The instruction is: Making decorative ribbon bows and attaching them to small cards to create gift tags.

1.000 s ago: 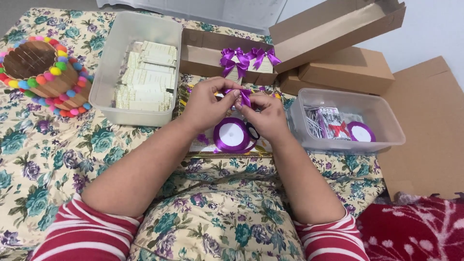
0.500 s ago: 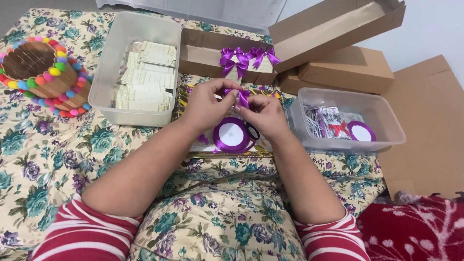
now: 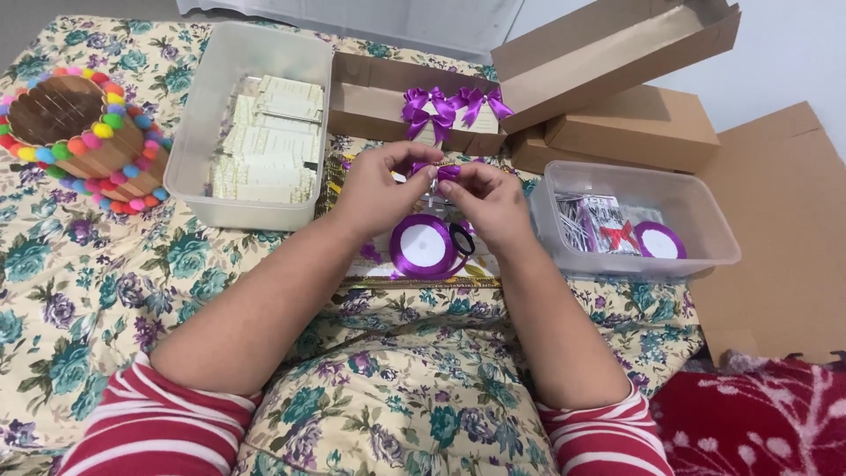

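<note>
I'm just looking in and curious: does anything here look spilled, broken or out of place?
Nothing stands out. Both hands pinch a piece of purple ribbon above the ribbon spool; the cards lie stacked in their clear tub, and finished bows sit in the cardboard box.

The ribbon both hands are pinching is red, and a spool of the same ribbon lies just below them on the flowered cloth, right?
Not quite: the head view shows the ribbon pinched between the left hand and the right hand is purple, not red. The matching spool does lie just below them on the flowered cloth.

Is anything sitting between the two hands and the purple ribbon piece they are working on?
Nothing visible does. The left hand and right hand both pinch the purple ribbon piece directly, above the purple ribbon spool.
</note>
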